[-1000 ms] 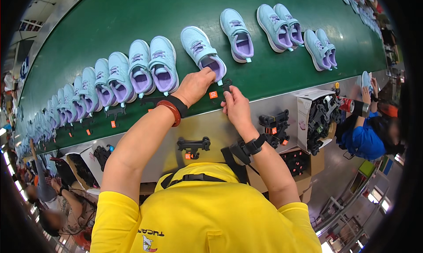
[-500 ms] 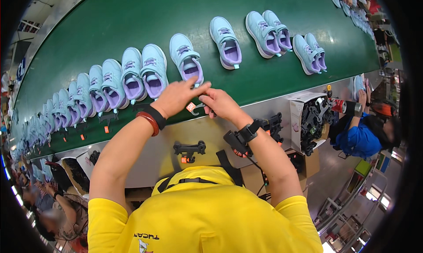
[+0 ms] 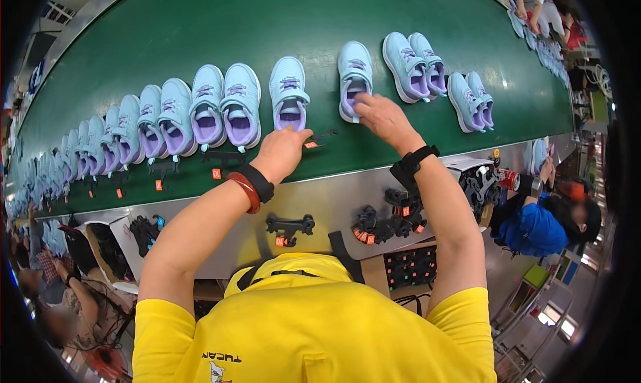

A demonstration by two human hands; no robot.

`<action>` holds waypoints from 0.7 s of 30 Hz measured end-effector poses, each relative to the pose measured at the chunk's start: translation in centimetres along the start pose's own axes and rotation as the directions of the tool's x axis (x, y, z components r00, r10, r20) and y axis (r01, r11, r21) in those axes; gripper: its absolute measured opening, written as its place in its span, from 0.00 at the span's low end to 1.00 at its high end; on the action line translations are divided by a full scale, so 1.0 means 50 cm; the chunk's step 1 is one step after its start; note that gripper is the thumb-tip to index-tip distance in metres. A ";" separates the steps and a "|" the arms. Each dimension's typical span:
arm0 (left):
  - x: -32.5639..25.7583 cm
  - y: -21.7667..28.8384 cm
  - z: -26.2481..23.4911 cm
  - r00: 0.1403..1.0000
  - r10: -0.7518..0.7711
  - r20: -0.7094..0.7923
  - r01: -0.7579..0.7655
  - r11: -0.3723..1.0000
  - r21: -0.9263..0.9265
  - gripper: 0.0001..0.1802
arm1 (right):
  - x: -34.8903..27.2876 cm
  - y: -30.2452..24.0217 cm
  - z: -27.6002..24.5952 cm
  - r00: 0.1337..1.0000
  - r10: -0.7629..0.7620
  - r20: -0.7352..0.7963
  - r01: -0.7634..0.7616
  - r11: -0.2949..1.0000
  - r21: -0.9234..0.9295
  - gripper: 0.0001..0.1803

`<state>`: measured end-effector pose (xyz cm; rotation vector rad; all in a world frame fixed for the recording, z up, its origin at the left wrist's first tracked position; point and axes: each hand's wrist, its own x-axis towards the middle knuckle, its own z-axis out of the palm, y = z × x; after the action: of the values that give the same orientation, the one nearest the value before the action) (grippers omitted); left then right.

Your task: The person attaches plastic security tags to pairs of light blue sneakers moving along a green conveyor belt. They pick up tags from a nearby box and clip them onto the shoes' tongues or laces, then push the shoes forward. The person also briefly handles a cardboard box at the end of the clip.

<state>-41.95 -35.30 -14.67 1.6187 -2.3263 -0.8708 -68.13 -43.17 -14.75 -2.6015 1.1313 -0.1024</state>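
Observation:
A row of light blue sneakers with lilac linings and strap closures stands on the green work surface [image 3: 200, 36], toes pointing away from me. My left hand [image 3: 284, 151] is closed at the heel of one sneaker [image 3: 290, 83], its fingertips on the heel edge. Just right of its thumb is a black shoe hanger [image 3: 325, 136] with an orange tag; I cannot tell whether the thumb touches it. My right hand [image 3: 389, 121] has curled fingers on the heel opening of another sneaker [image 3: 354, 63], farther right.
Paired sneakers [image 3: 404, 66] stand to the right, and a long row [image 3: 177, 116] runs left with tagged hangers near the heels. Along the metal edge lie a single hanger [image 3: 290, 226] and a pile of hangers [image 3: 394, 216]. A co-worker in blue [image 3: 534, 223] sits at right.
My hands were together over a tagged hanger and have parted. The left is now at the nearer sneaker's heel, the right has moved right to the other sneaker. The hanger is beside my left hand.

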 end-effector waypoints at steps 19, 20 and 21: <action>0.000 -0.002 0.020 0.998 -0.036 -0.058 0.035 0.999 -0.015 0.14 | 0.016 -0.086 -0.021 0.982 -0.186 -0.016 0.180 0.967 -0.182 0.10; 0.000 -0.002 0.020 0.998 -0.034 -0.059 0.033 0.999 -0.015 0.14 | 0.019 -0.090 -0.019 0.982 -0.187 -0.015 0.182 0.968 -0.171 0.10; 0.000 -0.002 0.021 0.998 -0.031 -0.061 0.031 0.999 -0.016 0.14 | 0.021 -0.092 -0.018 0.982 -0.188 -0.014 0.184 0.970 -0.160 0.10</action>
<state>-42.33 -34.93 -15.56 1.6559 -2.2541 -0.8300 -64.34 -41.21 -12.56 -2.8526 0.9369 -0.0949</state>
